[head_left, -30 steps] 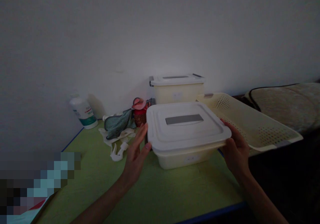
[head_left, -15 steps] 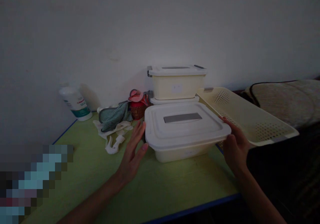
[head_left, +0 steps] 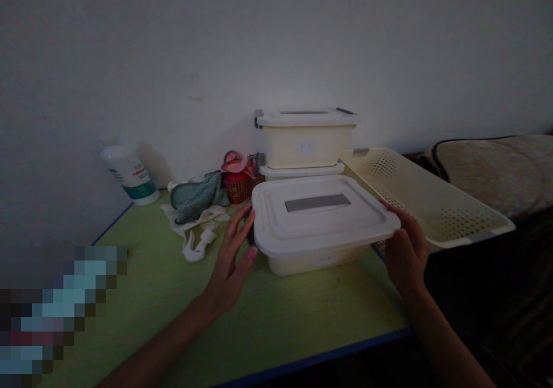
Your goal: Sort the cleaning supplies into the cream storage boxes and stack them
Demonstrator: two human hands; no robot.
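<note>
A cream storage box (head_left: pixel 309 262) with a white lid (head_left: pixel 298 226) on it stands on the green table. A grey handle strip crosses the top of the lid. At the box's left side is my left hand (head_left: pixel 227 264), its fingers stretched and apart, with the fingertips at the lid's edge by a dark latch. Holding the lid's right edge is my right hand (head_left: pixel 406 252), thumb at the near corner and fingers along the side. What the fingers do under the rim is hidden.
Behind stands another lidded box (head_left: pixel 309 146) on a second one. A cream perforated basket (head_left: pixel 432 203) lies on the right. To the left are a white bottle (head_left: pixel 129 174), a grey-green cloth (head_left: pixel 199 198), a white spray head (head_left: pixel 199 247) and a small red basket (head_left: pixel 237 187).
The view has shifted slightly, so things sit a little higher in the picture. Both hands stay at the sides of the box, with the left fingers marginally shifted.
</note>
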